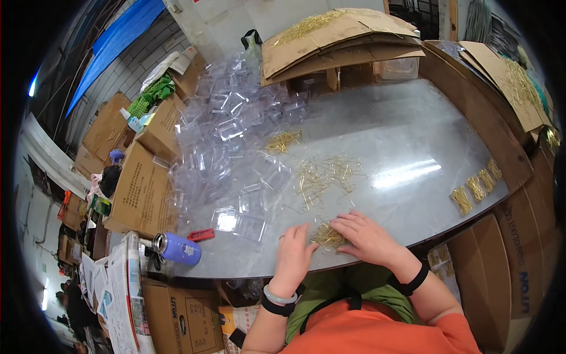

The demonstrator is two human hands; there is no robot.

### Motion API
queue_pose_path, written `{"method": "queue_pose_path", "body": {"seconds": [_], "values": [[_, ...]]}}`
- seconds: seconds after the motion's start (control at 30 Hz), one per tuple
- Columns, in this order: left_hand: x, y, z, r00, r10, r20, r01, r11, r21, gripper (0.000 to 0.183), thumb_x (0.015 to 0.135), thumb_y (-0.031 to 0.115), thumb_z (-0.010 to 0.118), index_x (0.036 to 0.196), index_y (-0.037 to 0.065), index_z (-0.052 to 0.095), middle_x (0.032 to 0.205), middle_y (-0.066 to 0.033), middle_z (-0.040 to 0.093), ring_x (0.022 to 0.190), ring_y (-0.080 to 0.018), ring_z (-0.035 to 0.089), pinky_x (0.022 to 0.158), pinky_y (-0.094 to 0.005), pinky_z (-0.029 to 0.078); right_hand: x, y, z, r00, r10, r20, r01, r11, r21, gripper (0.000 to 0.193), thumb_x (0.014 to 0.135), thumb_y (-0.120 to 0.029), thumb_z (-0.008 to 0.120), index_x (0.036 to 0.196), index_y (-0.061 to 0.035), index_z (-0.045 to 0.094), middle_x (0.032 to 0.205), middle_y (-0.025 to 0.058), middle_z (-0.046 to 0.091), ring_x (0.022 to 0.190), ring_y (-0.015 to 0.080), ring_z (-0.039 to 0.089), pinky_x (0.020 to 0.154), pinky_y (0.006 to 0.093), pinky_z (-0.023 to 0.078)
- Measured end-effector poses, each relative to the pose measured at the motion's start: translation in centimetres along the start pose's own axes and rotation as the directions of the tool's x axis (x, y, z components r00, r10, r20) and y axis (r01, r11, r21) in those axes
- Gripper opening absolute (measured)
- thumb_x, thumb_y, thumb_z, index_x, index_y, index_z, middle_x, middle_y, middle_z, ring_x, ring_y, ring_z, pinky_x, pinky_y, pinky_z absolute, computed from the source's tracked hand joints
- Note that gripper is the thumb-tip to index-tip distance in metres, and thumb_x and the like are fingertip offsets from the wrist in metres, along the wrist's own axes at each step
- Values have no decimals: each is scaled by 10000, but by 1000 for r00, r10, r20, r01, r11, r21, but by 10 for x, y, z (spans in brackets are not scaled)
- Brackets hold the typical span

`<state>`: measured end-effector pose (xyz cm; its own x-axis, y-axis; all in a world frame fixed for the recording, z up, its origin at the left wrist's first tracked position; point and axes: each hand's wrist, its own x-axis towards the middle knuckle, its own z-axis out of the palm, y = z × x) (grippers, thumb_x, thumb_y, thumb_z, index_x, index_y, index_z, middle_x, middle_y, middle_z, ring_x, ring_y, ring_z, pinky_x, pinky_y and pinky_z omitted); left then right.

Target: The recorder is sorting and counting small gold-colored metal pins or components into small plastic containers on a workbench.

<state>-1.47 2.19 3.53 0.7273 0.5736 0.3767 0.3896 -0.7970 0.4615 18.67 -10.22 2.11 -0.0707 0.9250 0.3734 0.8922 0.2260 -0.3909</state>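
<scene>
A small heap of gold wire hooks [328,235] lies on the grey tabletop close to its front edge, between my two hands. My left hand [293,255] is at the left side of this heap, its fingers stretched forward and its thumb pointing toward the wires. From the right, my right hand [367,237] reaches over the heap's edge with extended fingers, touching the wires. Just beyond are looser, scattered gold hooks [318,180]. Another small pile of gold hooks [283,141] sits farther back, beside the clear plastic boxes.
Many clear plastic boxes [227,133] cover the table's left side. A purple bottle [180,248] and a red tool [201,235] lie near the front left. Several gold wire bundles [476,187] line the right edge. Cardboard sheets [342,44] stand at the back.
</scene>
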Motion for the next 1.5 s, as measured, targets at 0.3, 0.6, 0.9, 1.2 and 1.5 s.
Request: {"method": "queue_pose_path", "body": {"seconds": [0.3, 0.6, 0.9, 1.2, 1.5], "values": [[-4, -8, -5, 965, -93, 244, 180, 912, -367, 532, 815, 107, 806, 1302, -1, 621, 1159, -191, 604, 943, -397, 643, 836, -434, 536, 1, -13, -14, 1000, 4, -3, -4, 997, 71, 711, 852, -317, 779, 1429, -24, 486, 1402, 175, 568, 1329, 371, 515, 1148, 462, 411], [-1, -7, -6, 993, 79, 87, -76, 997, -31, 567, 785, 162, 838, 1287, 10, 621, 1120, -176, 617, 1002, -360, 631, 847, -419, 524, -3, 5, 4, 999, -36, -40, 38, 998, 46, 496, 841, -279, 789, 1239, -43, 609, 1334, 134, 599, 1289, 341, 544, 1105, 446, 449], [0, 6, 11, 983, -75, 169, 148, 866, -477, 453, 825, -1, 763, 1259, 3, 634, 1127, -182, 613, 909, -306, 660, 775, -369, 543, 0, -10, -10, 998, 53, -46, -47, 991, 123, 576, 813, -268, 806, 1279, -35, 562, 1332, 139, 571, 1262, 354, 546, 1055, 449, 475], [-6, -7, -1, 999, 39, -2, -39, 999, 36, 482, 834, 4, 753, 1297, 1, 621, 1205, -187, 615, 984, -289, 643, 814, -366, 548, 1, -12, -9, 998, 59, -34, -56, 995, 78, 562, 861, -267, 767, 1317, -22, 547, 1338, 149, 570, 1275, 351, 539, 1074, 444, 461], [-18, 14, 14, 970, -179, 163, 240, 798, -553, 540, 829, 10, 760, 1340, -4, 586, 1147, -144, 601, 1008, -276, 632, 838, -348, 533, 1, -13, -7, 997, 56, -49, -55, 998, 21, 506, 924, -256, 695, 1347, -27, 536, 1339, 150, 570, 1284, 349, 534, 1094, 446, 444]]}}
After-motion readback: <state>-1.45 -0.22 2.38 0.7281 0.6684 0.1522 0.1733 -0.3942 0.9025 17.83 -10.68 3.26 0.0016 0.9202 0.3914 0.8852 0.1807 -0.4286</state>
